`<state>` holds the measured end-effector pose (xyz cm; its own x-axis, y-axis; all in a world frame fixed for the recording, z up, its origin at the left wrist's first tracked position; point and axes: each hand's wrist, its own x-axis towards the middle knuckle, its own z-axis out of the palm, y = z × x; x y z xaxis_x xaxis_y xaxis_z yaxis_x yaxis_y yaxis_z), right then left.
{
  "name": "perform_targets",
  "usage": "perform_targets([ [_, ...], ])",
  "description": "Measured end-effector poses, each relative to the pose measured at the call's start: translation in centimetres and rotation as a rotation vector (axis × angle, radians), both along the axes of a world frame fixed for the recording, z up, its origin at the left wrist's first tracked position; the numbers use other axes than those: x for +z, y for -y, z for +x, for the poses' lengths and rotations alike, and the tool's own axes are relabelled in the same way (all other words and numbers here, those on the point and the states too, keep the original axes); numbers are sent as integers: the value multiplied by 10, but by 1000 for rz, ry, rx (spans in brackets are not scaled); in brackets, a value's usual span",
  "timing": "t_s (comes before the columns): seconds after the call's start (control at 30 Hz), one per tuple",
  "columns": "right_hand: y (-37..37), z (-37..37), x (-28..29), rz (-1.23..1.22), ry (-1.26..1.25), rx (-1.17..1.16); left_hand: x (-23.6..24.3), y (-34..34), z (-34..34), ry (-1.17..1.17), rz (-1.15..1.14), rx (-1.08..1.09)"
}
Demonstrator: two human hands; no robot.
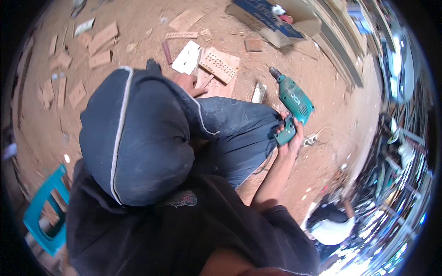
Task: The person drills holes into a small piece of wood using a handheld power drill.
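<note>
My right hand [292, 133] is closed around the handle of a green power drill [297, 99], its dark chuck aimed away from me, beside my right knee. My left hand [186, 84] shows only in part past my raised left knee. Its visible fingers are stretched out at the edge of a pinkish flat board [226, 90]; the rest is hidden by the trouser leg. On that board rests a light wooden block with rows of drilled holes [218, 66]. Left of the block lies a white plate [186, 58]. A small metal piece with holes [259, 92] sits between the board and the drill.
Several wood offcuts [103, 39] are scattered on the dirt floor at the far left. A cardboard box [267, 23] and long planks [343, 50] stand at the far right. A teal plastic stool [46, 211] is at the left; another person [331, 225] is low at the right.
</note>
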<state>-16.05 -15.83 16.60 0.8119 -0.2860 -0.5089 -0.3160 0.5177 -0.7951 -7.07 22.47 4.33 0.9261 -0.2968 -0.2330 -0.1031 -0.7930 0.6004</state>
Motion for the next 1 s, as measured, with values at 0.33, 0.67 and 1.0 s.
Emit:
perform_targets([
  [0.33, -4, -2, -31, 25, 0, -14, -19, -2, -1, -418, -602, 75],
  [0.67, -11, 2, -29, 19, 12, -21, -26, -23, 7, -40, -569, 170],
  [1.0, -10, -2, -33, 32, 4, -80, 11, -15, -3, 295, 198, -74],
])
